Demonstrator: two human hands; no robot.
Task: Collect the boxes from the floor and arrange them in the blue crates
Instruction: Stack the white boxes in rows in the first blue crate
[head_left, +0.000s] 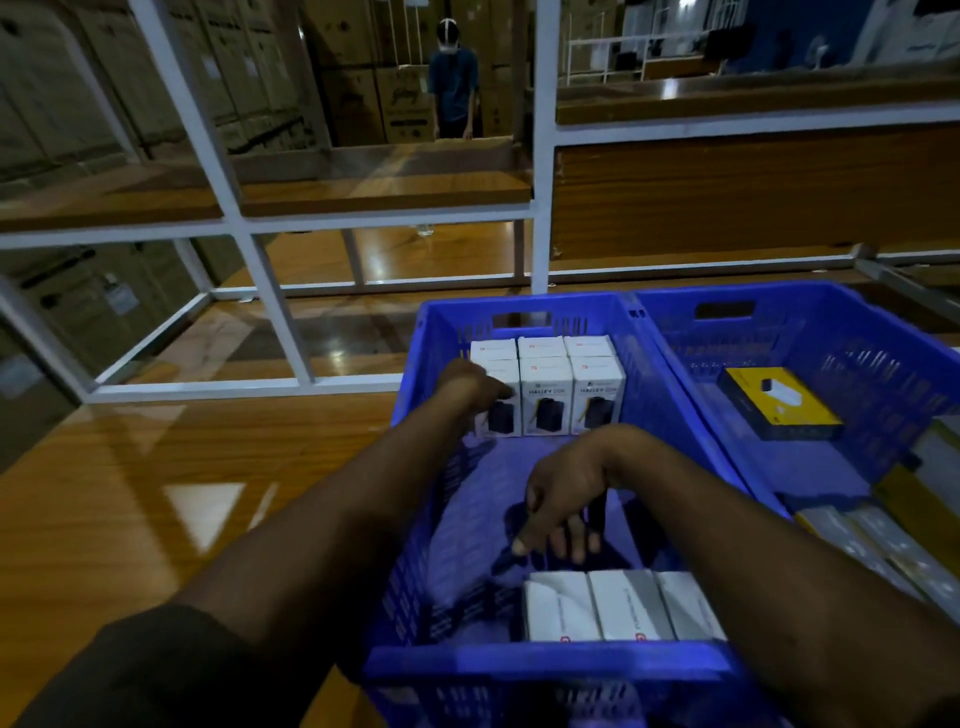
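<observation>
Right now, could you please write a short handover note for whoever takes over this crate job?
Left hand: on the leftmost white box of the far row in the left blue crate.
Right hand: low over the crate's middle, fingers curled; whether it holds anything is unclear.
Done: far row standing; near row of white boxes started.
Right blue crate: one yellow-and-black box.
Left: fill the gap between the rows; more boxes lie outside at right.

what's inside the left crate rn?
Left crate: a stacked row of white boxes along the far wall and three more white boxes near the front. Left hand touches the far row; right hand hangs mid-crate. The arms cover part of the floor.
</observation>
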